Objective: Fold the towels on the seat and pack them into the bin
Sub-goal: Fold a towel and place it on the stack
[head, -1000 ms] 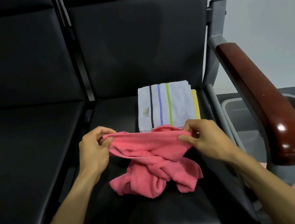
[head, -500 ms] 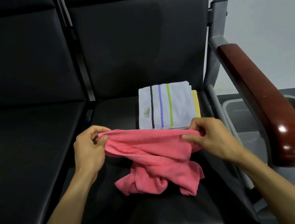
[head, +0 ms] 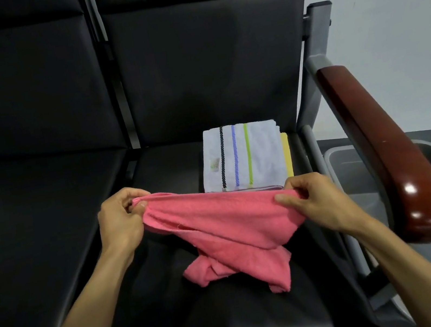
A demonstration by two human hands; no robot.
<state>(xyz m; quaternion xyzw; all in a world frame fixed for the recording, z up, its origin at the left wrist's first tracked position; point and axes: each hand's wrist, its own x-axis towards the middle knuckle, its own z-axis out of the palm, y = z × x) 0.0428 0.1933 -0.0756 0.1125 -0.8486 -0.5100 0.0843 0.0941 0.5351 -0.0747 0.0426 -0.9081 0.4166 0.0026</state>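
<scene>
The left hand pinches one end of the pink towel, thumb and curled fingers clamped on the bunched edge at about 9 o'clock of the cloth. From there the towel's upper edge stretches taut across to the right hand, which pinches the other end at about 3 o'clock between thumb and fingers. The rest of the pink towel sags below the two grips in a twisted bundle, and its lowest folds seem to rest on the black seat toward 6 o'clock.

Three towels can be counted: the pink one held between the hands, a folded white striped towel lying flat on the seat at 12 o'clock of the pink one, and a yellow towel under it, showing only as a strip along its right side. The white towel carries three stripes, black, blue and green.

At 3 o'clock of the seat, beyond the brown armrest, stands one grey bin; the part of its inside that shows holds nothing visible, and the armrest hides the rest.
</scene>
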